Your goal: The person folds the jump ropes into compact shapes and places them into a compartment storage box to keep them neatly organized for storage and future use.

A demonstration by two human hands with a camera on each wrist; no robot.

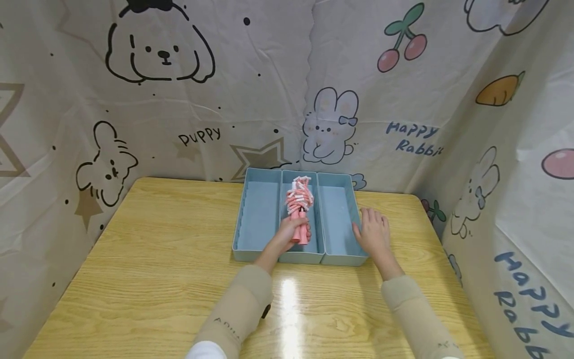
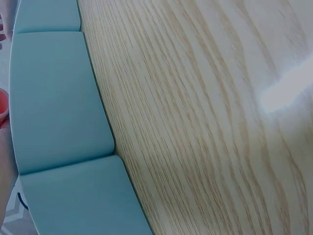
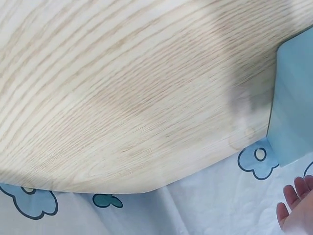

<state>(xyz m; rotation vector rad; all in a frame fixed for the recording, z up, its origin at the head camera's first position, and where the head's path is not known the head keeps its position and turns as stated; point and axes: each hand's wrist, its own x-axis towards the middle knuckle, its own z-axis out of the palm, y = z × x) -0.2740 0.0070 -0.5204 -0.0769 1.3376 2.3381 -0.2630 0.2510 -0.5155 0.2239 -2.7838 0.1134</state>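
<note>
My left hand [image 1: 287,231] grips the pink handles of a jump rope [image 1: 299,198], whose pink-and-white beaded cord is bundled at the far end. It is over the middle one of three light-blue bins [image 1: 262,256] standing side by side. Only the round end of one handle [image 2: 3,105] shows at the left edge of the left wrist view. At the outer side of the right bin [image 1: 344,260], my right hand [image 1: 375,233] has its fingers extended along the rim and holds nothing. Those fingers also appear in the right wrist view's lower corner.
The bins stand near the back of a wood-grain table [image 1: 170,249]. A printed cloth [image 1: 251,99] with cartoon puppies and rabbits hangs behind the table and along both sides. Light glares off the tabletop in front of the bins.
</note>
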